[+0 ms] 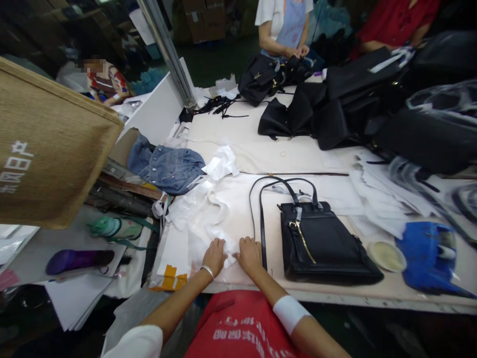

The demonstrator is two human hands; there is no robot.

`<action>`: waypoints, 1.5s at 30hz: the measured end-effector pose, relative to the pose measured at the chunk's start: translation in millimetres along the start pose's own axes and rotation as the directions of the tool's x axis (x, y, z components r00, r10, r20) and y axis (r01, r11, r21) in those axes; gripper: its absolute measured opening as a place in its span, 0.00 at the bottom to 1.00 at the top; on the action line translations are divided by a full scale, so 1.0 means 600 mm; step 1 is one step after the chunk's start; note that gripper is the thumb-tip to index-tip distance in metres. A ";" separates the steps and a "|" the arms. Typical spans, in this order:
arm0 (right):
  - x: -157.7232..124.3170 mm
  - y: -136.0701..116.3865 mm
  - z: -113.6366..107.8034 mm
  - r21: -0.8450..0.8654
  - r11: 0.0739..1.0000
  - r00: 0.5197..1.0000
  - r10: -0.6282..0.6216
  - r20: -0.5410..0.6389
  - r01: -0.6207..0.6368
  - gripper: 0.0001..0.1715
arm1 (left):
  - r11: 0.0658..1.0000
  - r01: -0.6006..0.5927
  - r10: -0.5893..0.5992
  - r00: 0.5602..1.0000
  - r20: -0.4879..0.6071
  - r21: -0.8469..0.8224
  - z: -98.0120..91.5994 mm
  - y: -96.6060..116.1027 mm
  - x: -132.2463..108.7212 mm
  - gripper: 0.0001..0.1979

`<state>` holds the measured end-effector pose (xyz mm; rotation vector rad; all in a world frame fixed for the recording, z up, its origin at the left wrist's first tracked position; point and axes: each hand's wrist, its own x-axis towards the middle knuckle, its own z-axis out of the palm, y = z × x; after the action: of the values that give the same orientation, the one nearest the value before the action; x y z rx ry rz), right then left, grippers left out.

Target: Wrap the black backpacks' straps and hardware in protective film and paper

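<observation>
Both hands, left hand and right hand, press flat with fingers spread on white paper beside a black bag.

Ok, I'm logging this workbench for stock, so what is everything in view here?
black leather handbag with gold zip: one, black, right of the hands
crumpled white cloth: one heap, white, under both hands
blue denim garment: one, blue, table's left edge
black bags: several, black, table's far end
white paper sheets: stack, white, right of handbag
round cream dish: one, cream, near right edge
blue plastic object: one, blue, blurred, beside the dish
tan woven bag: one, tan, left foreground
green bottle: one, green, lower left surface
person in pale apron: one, far end
person in red top: one, far end
left hand: one, on the cloth
right hand: one, on the cloth
</observation>
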<state>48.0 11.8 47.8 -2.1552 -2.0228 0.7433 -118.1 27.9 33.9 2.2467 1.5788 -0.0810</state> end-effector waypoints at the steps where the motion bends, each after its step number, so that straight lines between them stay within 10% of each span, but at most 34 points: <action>1: 0.000 -0.009 0.004 -0.007 1.000 1.000 0.011 0.002 -0.011 0.17 | 1.000 -0.013 0.013 1.000 0.001 -0.011 0.002 -0.006 0.000 0.22; 8: 0.000 -0.021 -0.005 -0.014 0.996 0.996 0.092 0.003 -0.092 0.08 | 0.984 -0.092 0.093 0.996 -0.002 -0.155 -0.017 -0.039 0.000 0.24; 15: 0.008 -0.039 -0.045 -0.122 0.988 0.995 -0.101 -0.028 0.096 0.12 | 0.879 -0.358 0.361 0.931 -0.052 -0.315 -0.091 -0.015 0.049 0.23; 21: 0.020 -0.020 -0.040 0.287 0.958 0.991 0.053 -0.122 -0.016 0.10 | 0.873 -0.153 0.202 0.978 0.058 -0.463 -0.074 -0.016 0.084 0.08; 26: 0.024 -0.003 -0.006 0.731 0.672 0.977 0.210 -0.039 -0.115 0.17 | 0.829 -0.081 0.148 0.986 0.077 -0.553 -0.062 -0.029 0.094 0.09; 45: 0.054 -0.017 -0.021 0.842 0.527 0.964 0.263 -0.035 -0.114 0.23 | 0.546 0.083 0.148 0.970 0.193 -0.833 -0.093 -0.012 0.116 0.11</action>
<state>43.8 47.5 53.3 -1.7279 -0.9641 1.2022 -109.4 111.4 64.9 1.4069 1.0707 0.3435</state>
